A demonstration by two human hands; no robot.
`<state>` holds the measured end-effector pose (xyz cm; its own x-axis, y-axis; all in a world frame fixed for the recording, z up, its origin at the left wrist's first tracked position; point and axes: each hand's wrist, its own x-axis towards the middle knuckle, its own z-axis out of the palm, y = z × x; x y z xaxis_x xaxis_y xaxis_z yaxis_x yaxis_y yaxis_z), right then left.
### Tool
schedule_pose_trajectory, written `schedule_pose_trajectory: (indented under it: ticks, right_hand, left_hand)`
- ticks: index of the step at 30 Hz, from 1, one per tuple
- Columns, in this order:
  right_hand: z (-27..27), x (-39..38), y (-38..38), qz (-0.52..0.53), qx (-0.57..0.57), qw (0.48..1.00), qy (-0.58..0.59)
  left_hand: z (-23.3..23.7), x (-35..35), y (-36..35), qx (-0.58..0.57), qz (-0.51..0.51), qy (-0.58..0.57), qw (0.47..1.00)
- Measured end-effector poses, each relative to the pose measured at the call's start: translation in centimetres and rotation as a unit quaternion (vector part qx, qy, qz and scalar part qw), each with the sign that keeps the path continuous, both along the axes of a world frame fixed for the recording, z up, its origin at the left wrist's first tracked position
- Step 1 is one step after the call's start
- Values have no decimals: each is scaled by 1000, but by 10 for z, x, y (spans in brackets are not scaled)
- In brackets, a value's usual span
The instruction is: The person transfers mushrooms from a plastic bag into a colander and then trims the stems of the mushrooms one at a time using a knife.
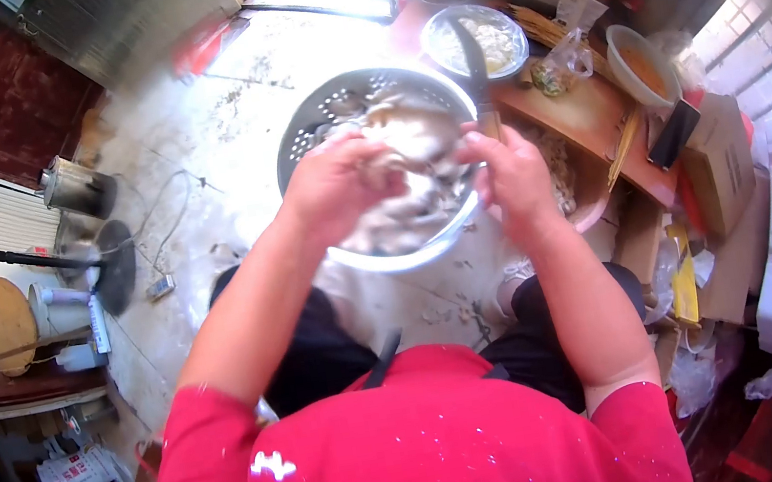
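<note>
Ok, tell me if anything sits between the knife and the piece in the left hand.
Nothing visible does. The right hand holds the knife close beside the pale piece in the left hand, above the colander, with no object between.

No words are legible. A white emblem (273, 466) sits on the red shirt (435, 451), lower left of centre.

Knife (472, 66) with dark blade, upright, tip pointing up, upper centre of frame, pale wet food pieces (411, 139), blurred, heaped in round perforated metal colander (328, 106), centre of frame.
</note>
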<state>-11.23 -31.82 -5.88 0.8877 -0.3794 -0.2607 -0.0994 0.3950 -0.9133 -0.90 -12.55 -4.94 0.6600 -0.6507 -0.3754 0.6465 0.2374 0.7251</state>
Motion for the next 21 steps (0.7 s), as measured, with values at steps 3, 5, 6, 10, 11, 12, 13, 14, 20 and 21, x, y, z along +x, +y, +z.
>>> schedule_pose_trajectory:
  ticks: [3,5,6,10,11,12,13,14,20,21]
  right_hand:
    - [-6,4,2,15,-48,999,-6]
    - [-8,2,11,84,-121,989,-1]
    - [-13,1,18,102,-175,979,-7]
    - [-20,5,36,153,-317,936,-11]
    - [-18,6,36,168,-359,918,8]
    - [-19,8,37,170,-359,918,10]
    - [-20,11,38,164,-388,907,6]
    - [-21,13,40,158,-417,895,2]
    - [-27,21,41,147,-438,887,-10]
    - [-29,22,40,149,-437,887,-9]
  left_hand:
    - [-22,18,7,-71,37,66,995]
    - [-32,26,9,-72,47,76,993]
    - [-33,27,6,-88,65,85,990]
    - [-37,36,3,-94,89,87,988]
    - [-39,39,5,-107,83,92,986]
    - [-41,42,6,-107,84,94,986]
    - [-43,46,8,-128,81,101,983]
    - [-45,49,10,-149,78,107,980]
    - [-26,53,14,-124,90,154,976]
    - [-27,54,15,-124,91,156,976]
